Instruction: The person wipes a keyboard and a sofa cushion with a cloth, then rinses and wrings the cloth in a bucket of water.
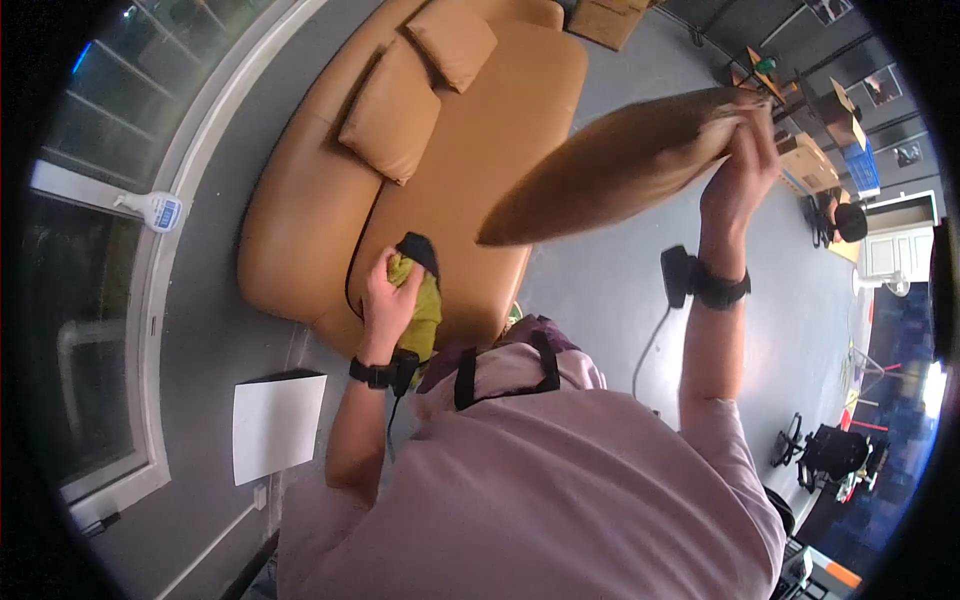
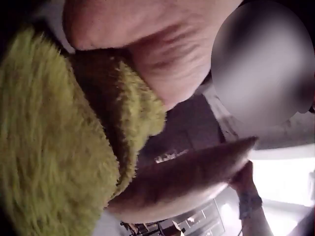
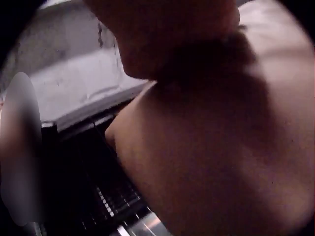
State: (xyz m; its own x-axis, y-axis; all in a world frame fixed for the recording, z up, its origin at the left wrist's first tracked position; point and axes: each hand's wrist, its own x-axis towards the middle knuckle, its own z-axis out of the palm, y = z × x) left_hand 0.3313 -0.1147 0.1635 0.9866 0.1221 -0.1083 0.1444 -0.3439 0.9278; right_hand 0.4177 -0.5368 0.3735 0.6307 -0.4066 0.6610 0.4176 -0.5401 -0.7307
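My left hand (image 1: pixel 388 305) grips a fuzzy yellow-green cloth (image 1: pixel 428 312) with a black part at its upper end, held low over the near end of the tan sofa (image 1: pixel 500 130). In the left wrist view the long pile of the cloth (image 2: pixel 49 142) hangs in folds below the fingers. Raised off to the right, my right hand (image 1: pixel 742 165) pinches one corner of a brown cushion (image 1: pixel 610 165), which is seen nearly edge-on and is clear of the sofa. The cushion (image 3: pixel 206 152) fills much of the right wrist view, under the thumb.
Two tan cushions, one nearer (image 1: pixel 395 115) and one farther (image 1: pixel 455 45), lean on the sofa's back. A spray bottle (image 1: pixel 158 210) is by the window at left. A white panel (image 1: pixel 278 428) stands near my left arm. A cardboard box (image 1: pixel 605 18) lies beyond the sofa.
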